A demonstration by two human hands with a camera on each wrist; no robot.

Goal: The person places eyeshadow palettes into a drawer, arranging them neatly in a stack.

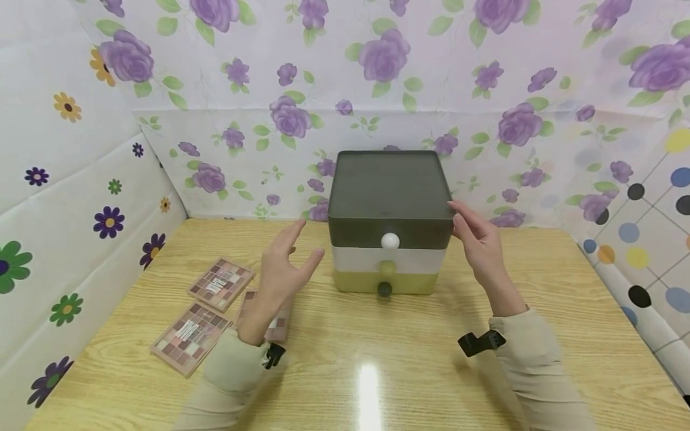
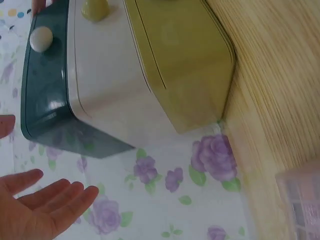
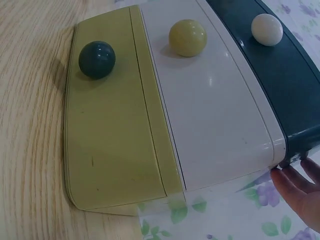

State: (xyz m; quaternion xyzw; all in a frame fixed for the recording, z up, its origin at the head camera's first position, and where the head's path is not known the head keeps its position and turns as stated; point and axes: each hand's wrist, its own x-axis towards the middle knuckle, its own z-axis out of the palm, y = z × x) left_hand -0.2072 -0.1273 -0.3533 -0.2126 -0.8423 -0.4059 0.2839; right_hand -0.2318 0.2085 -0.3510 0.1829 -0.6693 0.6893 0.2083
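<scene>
Fingers (image 3: pixel 291 189) of the right hand (image 1: pixel 483 251) are only slightly bent, their tips touching the right side of the top tier of a drawer box (image 1: pixel 390 185) without closing round it. The left hand (image 1: pixel 280 272) is spread, thumb well apart from the fingers, holding nothing, near the box's left side but not touching it. The box stands upright between the hands, toward the back of a wood-grain table (image 1: pixel 334 365): dark top tier with a white knob (image 1: pixel 390 240), white middle with a yellow-green knob (image 1: pixel 387 268), yellow-green bottom with a dark knob (image 1: pixel 384 290). Left of it lie three palettes (image 1: pixel 191 338), one partly hidden by the left wrist. Beige sleeves (image 1: pixel 539 365) cover both forearms. Behind hangs a purple-flowered cloth (image 1: pixel 291 117).
</scene>
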